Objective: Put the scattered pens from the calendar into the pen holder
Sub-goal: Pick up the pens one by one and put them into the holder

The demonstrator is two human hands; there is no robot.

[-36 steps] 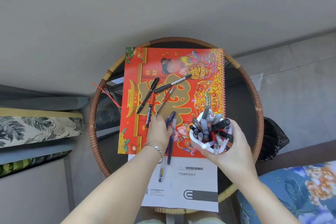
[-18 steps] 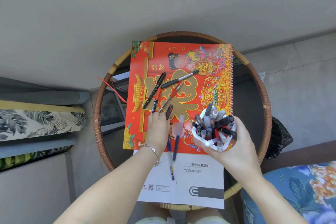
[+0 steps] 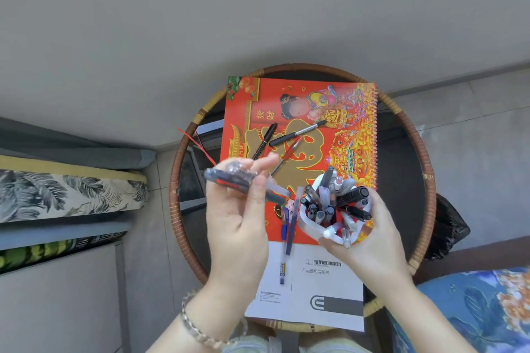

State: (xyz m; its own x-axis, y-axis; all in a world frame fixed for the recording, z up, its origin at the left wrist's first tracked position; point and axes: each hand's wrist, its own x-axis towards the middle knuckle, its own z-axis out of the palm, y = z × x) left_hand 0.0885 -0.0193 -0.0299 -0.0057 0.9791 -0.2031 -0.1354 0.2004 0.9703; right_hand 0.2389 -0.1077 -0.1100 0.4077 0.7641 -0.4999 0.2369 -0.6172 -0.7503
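Looking down, I see my left hand (image 3: 243,209) raised at centre frame, fingers closed around a blurred bunch of pens (image 3: 229,179) held level above the calendar's (image 3: 358,123) left edge. My right hand (image 3: 370,238) is wrapped round the white pen holder (image 3: 315,226), crammed with pens, at the calendar's lower right corner. Three pens (image 3: 296,133) lie crossed near the calendar's middle, above my left hand, with bare red page around them. Two more pens (image 3: 286,232) lie over the calendar's bottom edge onto the white booklet (image 3: 329,295), just left of the holder. The round worktop's (image 3: 427,169) wicker rim shows bare dark surface to the right of the calendar.
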